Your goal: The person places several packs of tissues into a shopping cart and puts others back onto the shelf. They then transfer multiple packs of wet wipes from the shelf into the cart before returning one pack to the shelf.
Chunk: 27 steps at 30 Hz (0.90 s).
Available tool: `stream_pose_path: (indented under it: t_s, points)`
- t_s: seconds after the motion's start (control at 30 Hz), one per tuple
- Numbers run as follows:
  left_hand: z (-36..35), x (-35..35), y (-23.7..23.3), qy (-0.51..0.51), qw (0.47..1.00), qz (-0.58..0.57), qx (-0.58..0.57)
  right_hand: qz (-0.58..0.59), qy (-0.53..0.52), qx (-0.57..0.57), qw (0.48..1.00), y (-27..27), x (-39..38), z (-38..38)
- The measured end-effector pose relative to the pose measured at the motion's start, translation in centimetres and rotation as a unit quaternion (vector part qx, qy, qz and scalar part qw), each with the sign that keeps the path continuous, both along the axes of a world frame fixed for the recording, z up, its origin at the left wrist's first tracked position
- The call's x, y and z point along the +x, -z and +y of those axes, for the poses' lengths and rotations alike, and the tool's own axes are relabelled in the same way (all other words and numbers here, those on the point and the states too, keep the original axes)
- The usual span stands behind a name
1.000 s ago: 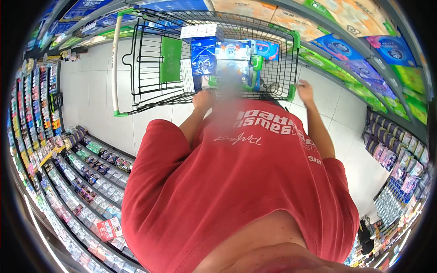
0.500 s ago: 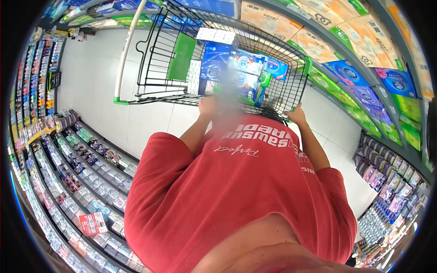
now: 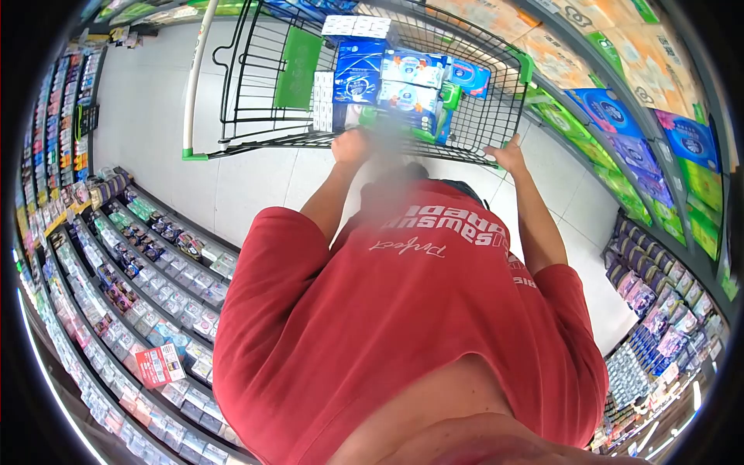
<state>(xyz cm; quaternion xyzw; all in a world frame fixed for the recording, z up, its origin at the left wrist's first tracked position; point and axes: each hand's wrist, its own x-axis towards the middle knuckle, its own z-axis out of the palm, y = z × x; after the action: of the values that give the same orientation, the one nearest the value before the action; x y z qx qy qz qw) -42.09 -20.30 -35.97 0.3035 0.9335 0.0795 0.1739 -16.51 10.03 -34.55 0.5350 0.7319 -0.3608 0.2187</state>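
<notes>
A black wire shopping cart (image 3: 256,77) with green corners stands across the top centre. My left hand (image 3: 351,147) is closed on its near rim; a grey blur hides the area beside it. At the cart's near right corner, my right hand (image 3: 508,156) grips the rim, with two fingers visibly apart. Inside the cart lie a blue pack (image 3: 358,74), white-and-blue packs (image 3: 415,68), a bright blue pack (image 3: 469,76) and white stacked packs (image 3: 356,26). A green panel (image 3: 298,68) hangs at the cart's left end.
Shelves of small packaged goods (image 3: 167,294) curve along the left. On the right are shelves with green packs (image 3: 558,116), blue packs (image 3: 604,112) and orange-white packs (image 3: 628,62). More hanging goods (image 3: 659,302) are at lower right. Pale floor tiles (image 3: 155,101) show around the cart.
The cart has shifted up and slightly left in view, away from my torso. Both my hands have moved up with it, and my arms are stretched further out.
</notes>
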Motion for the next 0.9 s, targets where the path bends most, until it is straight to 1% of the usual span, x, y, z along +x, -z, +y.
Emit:
stream_pose_path:
  t_s: [0.03, 0.07, 0.1, 0.17, 0.2, 0.23, 0.3, 0.33, 0.37, 0.4, 0.43, 0.47, 0.53, 0.57, 0.6, 0.63, 0.67, 0.7, 0.73, 0.77, 0.8, 0.83, 0.87, 0.9]
  points:
    - [0.2, 0.0, -0.5, -0.007, 1.0, 0.005, 0.0, 0.05, 0.025, -0.017, 0.998, 0.0, 0.1, 0.3]
    - [0.5, -0.1, -0.7, -0.013, 1.0, 0.011, 0.0, 0.131, 0.083, -0.038, 0.987, 0.1, 0.5, 0.2]
    - [0.7, -0.3, -0.5, -0.007, 1.0, 0.016, 0.003, 0.135, 0.089, -0.036, 0.986, 0.1, 0.9, 0.3]
    - [1.0, -0.3, -0.6, -0.024, 0.999, 0.036, 0.003, 0.249, 0.148, -0.151, 0.945, -1.1, 1.0, -0.2]
    - [1.2, -0.5, -0.5, -0.024, 0.999, 0.01, -0.044, 0.272, 0.145, -0.145, 0.94, 0.9, 1.4, -0.1]
    - [1.2, -0.5, 0.2, -0.02, 0.999, 0.016, -0.047, 0.277, 0.149, -0.149, 0.938, 1.8, 1.8, -0.5]
    - [0.5, -1.3, 2.0, -0.023, 0.998, 0.066, -0.007, 0.26, 0.074, -0.023, 0.962, 3.7, 1.6, -1.6]
    - [0.2, -1.6, 1.9, -0.02, 0.998, 0.052, -0.017, 0.289, 0.052, 0.021, 0.956, 5.5, 2.0, -2.0]
    - [-0.1, -2.2, 2.1, -0.018, 0.999, 0.029, -0.041, 0.303, 0.055, 0.018, 0.951, 5.4, 1.6, -2.8]
    - [-0.2, -3.4, 2.2, -0.022, 0.998, 0.023, -0.048, 0.352, 0.074, 0.001, 0.933, 5.6, 1.4, -3.5]
    - [-0.3, -3.0, 2.2, -0.027, 0.998, 0.004, -0.054, 0.388, 0.092, -0.014, 0.917, 5.6, 2.3, -3.9]
    - [0.0, -3.0, 1.2, -0.026, 0.997, -0.007, -0.07, 0.338, 0.138, 0.008, 0.931, 6.6, 2.9, -4.5]
    - [-0.8, -3.6, 2.9, -0.008, 0.997, -0.006, -0.076, 0.318, 0.241, -0.017, 0.917, 7.6, 4.8, -6.1]
    - [-0.6, -3.6, 3.9, 0.003, 0.997, -0.006, -0.081, 0.29, 0.274, -0.014, 0.917, 10.8, 7.7, -6.1]
    - [-1.2, -4.2, 4.6, 0.021, 0.995, -0.019, -0.099, 0.256, 0.265, -0.012, 0.929, 14.1, 10.4, -6.7]
    - [-1.5, -4.8, 5.2, 0.083, 0.984, -0.035, -0.154, 0.234, 0.216, 0.116, 0.941, 15.5, 12.4, -8.4]
    - [-2.8, -5.4, 6.8, 0.146, 0.977, -0.051, -0.145, 0.241, 0.235, 0.119, 0.934, 20.9, 15.9, -9.9]
    - [-2.4, -4.6, 4.2, 0.184, 0.975, -0.06, -0.106, 0.11, -0.165, 0.235, 0.952, 28.3, 21.5, -10.8]
    - [1.1, -2.5, -4.9, 0.153, 0.965, -0.127, -0.169, 0.098, -0.114, 0.111, 0.982, 31.3, 24.3, -12.8]
    - [0.2, -3.8, -3.9, 0.242, 0.945, -0.145, -0.164, 0.159, 0.029, 0.025, 0.987, 35.3, 28.3, -15.7]
    - [-0.4, -4.2, -2.9, 0.181, 0.951, -0.204, -0.144, 0.083, -0.096, 0.061, 0.99, 29.4, 27.6, -17.5]
    - [-0.6, -4.5, -1.7, 0.189, 0.945, -0.181, -0.195, -0.016, 0.227, -0.134, 0.965, 24.5, 25.5, -18.7]
    - [-1.3, -4.9, -0.4, 0.195, 0.946, -0.174, -0.193, -0.006, 0.443, -0.194, 0.876, 23.3, 24.8, -20.3]
    - [-1.4, -5.2, 0.6, 0.2, 0.946, -0.173, -0.188, 0.037, 0.467, -0.139, 0.873, 17.9, 22.2, -21.4]
